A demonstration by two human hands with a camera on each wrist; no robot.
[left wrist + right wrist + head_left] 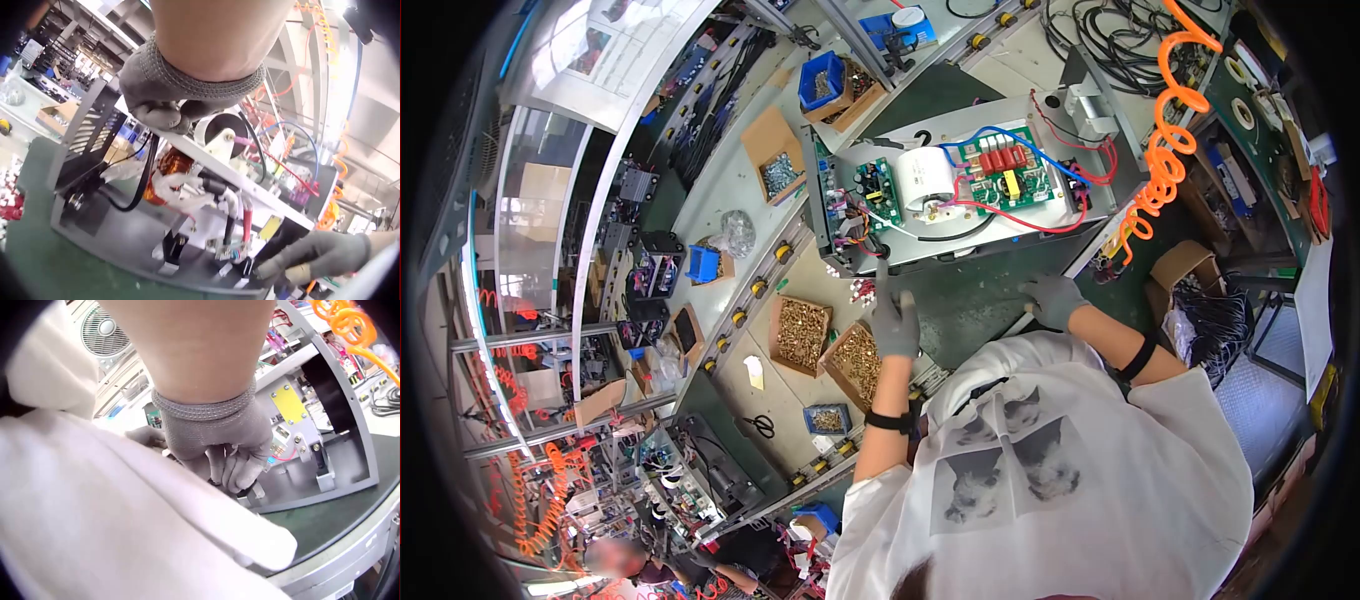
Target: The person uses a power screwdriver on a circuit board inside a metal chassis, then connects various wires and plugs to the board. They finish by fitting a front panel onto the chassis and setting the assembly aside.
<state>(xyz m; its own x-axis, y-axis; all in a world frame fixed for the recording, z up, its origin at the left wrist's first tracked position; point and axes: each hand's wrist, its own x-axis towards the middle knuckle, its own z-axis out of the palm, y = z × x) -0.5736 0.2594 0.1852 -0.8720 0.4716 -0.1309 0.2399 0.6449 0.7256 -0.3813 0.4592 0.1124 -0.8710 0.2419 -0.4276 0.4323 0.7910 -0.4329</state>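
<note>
A dark grey metal chassis (144, 244) holds a raised pale mounting plate (250, 178) with circuit boards, coloured wires and a white cylinder (926, 178). My left hand (897, 325), in a grey glove, is at the plate's near edge; its curled fingers grip that edge in the left wrist view. Underneath the plate, a copper coil (172, 165) and cables show. My right hand (1055, 300), also gloved, is by the chassis's near side further right. Its fingers (312, 253) reach loosely toward the rim, thumb apart; sleeve cloth covers part of this in the right wrist view.
Boxes of brass-coloured fasteners (802, 335) and a small blue bin (827, 419) stand left of my left hand. Scissors (759, 426) lie nearby. An orange coiled hose (1165, 165) hangs at the right, beside black cables (1100, 40) at the back.
</note>
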